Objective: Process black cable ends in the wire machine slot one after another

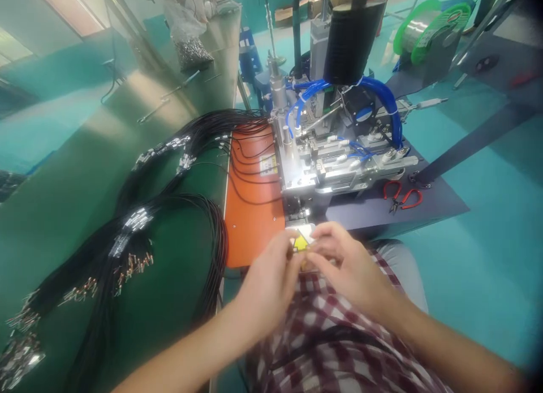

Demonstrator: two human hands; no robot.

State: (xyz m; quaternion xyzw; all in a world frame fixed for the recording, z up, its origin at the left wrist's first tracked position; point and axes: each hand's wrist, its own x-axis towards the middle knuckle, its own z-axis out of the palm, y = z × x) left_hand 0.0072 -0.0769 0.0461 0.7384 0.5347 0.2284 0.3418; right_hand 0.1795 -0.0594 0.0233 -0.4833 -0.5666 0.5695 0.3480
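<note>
Both hands meet at the near end of a metal bench machine (297, 178), close to my lap. My left hand (275, 263) is closed, thumb and fingertips pinched together beside a yellow warning label (301, 241) on a bright white surface. From the other side my right hand (345, 260) curls its fingers in a pinch, the tips almost touching the left ones. Whatever lies between the fingertips is too small and blurred to name. An orange plate (254, 229) stretches to the left of the hands, with several thin black cables running across it into the machine.
Bundles of black cables (169, 198) with metal ends lie on the green table (178, 291) at left. Red-handled pliers (396, 201) rest on the dark machine base (441, 203). A green wire spool (424, 31) stands behind. A plastic bag of small metal parts (190, 51) sits further back.
</note>
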